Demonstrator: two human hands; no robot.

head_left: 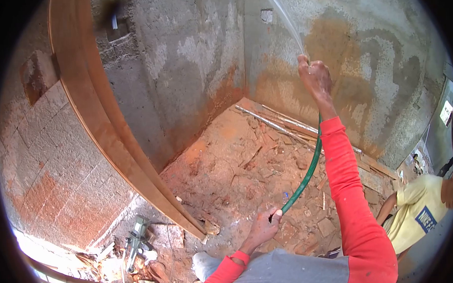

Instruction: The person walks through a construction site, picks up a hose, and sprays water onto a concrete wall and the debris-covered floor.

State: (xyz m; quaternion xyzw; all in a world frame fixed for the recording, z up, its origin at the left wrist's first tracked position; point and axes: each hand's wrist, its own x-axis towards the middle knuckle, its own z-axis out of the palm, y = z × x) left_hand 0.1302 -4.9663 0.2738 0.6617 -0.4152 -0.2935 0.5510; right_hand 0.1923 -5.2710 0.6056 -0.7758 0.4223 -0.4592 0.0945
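Observation:
A green hose [310, 172] runs in a curve between my two hands. My right hand [315, 79] is raised in front of the wall, its fingers wrapped round the hose's end. From there a stream of water [285, 15] shoots up and to the left. Lower down, near my waist, my left hand [264, 227] is closed on the hose. The wet grey cement wall [343, 47] facing me shows dark patches and orange dirt stains.
A wooden door frame [106, 130] leans at left. A green power tool [138, 239] is on the ground beyond it. Long strips and boards [286, 125] lie by the wall on the rubble-strewn floor [222, 161]. A person in a yellow shirt [413, 210] is at right.

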